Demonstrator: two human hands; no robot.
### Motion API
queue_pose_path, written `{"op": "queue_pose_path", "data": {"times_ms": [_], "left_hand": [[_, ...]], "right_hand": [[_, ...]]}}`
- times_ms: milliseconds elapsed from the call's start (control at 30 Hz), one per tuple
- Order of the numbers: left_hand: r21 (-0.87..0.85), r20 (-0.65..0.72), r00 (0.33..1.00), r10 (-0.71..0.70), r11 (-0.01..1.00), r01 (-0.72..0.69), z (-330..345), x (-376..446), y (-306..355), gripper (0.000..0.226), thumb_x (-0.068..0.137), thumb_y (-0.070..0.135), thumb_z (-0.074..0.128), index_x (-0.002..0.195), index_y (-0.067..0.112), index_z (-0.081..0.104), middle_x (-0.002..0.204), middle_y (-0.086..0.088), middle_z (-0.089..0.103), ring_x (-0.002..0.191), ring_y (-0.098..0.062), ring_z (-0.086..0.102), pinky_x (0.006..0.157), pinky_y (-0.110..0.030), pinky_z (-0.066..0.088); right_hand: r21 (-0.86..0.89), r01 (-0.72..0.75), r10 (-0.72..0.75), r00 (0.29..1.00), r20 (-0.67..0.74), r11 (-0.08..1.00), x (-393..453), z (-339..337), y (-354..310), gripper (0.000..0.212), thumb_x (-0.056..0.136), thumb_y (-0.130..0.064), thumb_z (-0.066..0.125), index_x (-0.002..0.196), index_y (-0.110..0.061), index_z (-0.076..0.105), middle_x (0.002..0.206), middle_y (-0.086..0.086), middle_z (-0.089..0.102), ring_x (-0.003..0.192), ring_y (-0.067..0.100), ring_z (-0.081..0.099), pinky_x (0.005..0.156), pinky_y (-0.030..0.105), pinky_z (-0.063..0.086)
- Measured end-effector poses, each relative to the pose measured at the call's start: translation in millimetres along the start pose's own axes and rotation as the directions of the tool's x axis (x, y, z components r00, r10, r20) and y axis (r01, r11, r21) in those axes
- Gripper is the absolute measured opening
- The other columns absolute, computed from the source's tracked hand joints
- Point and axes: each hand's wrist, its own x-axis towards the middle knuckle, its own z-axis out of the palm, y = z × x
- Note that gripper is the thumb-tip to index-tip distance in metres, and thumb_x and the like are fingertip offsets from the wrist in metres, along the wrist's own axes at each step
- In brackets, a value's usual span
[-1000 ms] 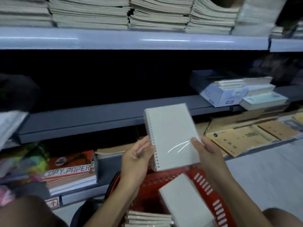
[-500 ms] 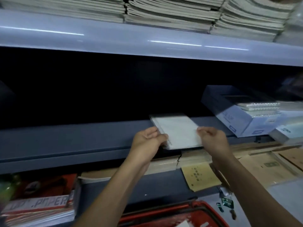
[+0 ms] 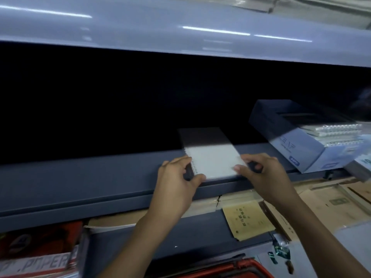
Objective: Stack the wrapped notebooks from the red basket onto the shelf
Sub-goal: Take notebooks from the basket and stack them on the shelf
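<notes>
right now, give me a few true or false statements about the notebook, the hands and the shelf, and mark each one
1. The notebook lies flat on the shelf. True.
2. Only the left hand touches it. False: the right hand holds its other side too.
3. Its spiral binding faces the left hand. True.
4. The blue box sits left of the notebook. False: it sits to the right.
5. The red basket stands on the shelf. False: it shows only at the bottom edge of the view, below the shelf.
</notes>
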Motion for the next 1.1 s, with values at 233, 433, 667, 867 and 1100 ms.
{"op": "queue_pose_path", "data": {"times_ms": [233, 433, 667, 867, 1100], "left_hand": [[0.031, -0.034, 0.999, -0.024, 0.999, 0.025, 9, 11, 2, 0.057, 0.086, 0.028, 0.076, 0.138, 0.012, 0.058, 0.130, -0.002, 0.063, 0.118, -0.020, 0.057, 0.103, -0.037, 0.049], [-0.050, -0.062, 0.998, 0.032, 0.998, -0.035, 3, -8, 3, 0.065, 0.083, 0.037, 0.078, 0.142, 0.021, 0.054, 0.131, 0.006, 0.058, 0.113, -0.011, 0.057, 0.101, -0.033, 0.050], [-0.185, -0.105, 0.992, 0.073, 0.978, -0.092, -2, -72, -17, 0.051, 0.084, 0.028, 0.079, 0.132, 0.021, 0.063, 0.123, 0.004, 0.064, 0.102, -0.009, 0.066, 0.093, -0.025, 0.053], [-0.231, 0.087, 0.984, -0.154, 0.958, 0.171, 49, -190, -85, 0.038, 0.083, 0.017, 0.080, 0.119, 0.014, 0.070, 0.108, 0.000, 0.073, 0.085, -0.008, 0.068, 0.081, -0.015, 0.053], [0.367, 0.471, 0.720, -0.510, 0.855, 0.365, 111, -284, -137, 0.051, 0.082, 0.041, 0.074, 0.118, 0.008, 0.061, 0.114, -0.009, 0.074, 0.109, -0.024, 0.067, 0.096, -0.029, 0.045]], "right_hand": [[0.030, 0.005, -0.003, 0.998, -0.060, 1.000, 11, 12, 2, 0.043, 0.086, -0.043, 0.072, 0.121, -0.018, 0.071, 0.106, -0.009, 0.061, 0.111, 0.025, 0.048, 0.103, 0.052, 0.041], [0.118, 0.067, -0.044, 0.981, -0.190, 0.991, -28, 0, 0, 0.042, 0.094, -0.043, 0.063, 0.128, -0.020, 0.065, 0.117, -0.015, 0.054, 0.116, 0.020, 0.051, 0.098, 0.039, 0.048], [0.155, 0.003, 0.003, 0.999, -0.037, 0.988, -124, -10, 10, 0.028, 0.094, -0.038, 0.065, 0.115, -0.021, 0.071, 0.114, -0.009, 0.061, 0.097, 0.013, 0.062, 0.082, 0.035, 0.054], [-0.165, -0.140, 0.190, 0.917, 0.351, 0.976, -227, 12, 58, 0.008, 0.092, -0.032, 0.067, 0.086, -0.027, 0.069, 0.086, -0.011, 0.068, 0.084, 0.010, 0.065, 0.072, 0.017, 0.048], [-0.498, -0.318, 0.572, 0.635, 0.519, 0.806, -300, 33, 105, 0.023, 0.084, -0.037, 0.065, 0.093, -0.017, 0.056, 0.105, 0.007, 0.067, 0.109, 0.027, 0.063, 0.077, 0.021, 0.036]]}}
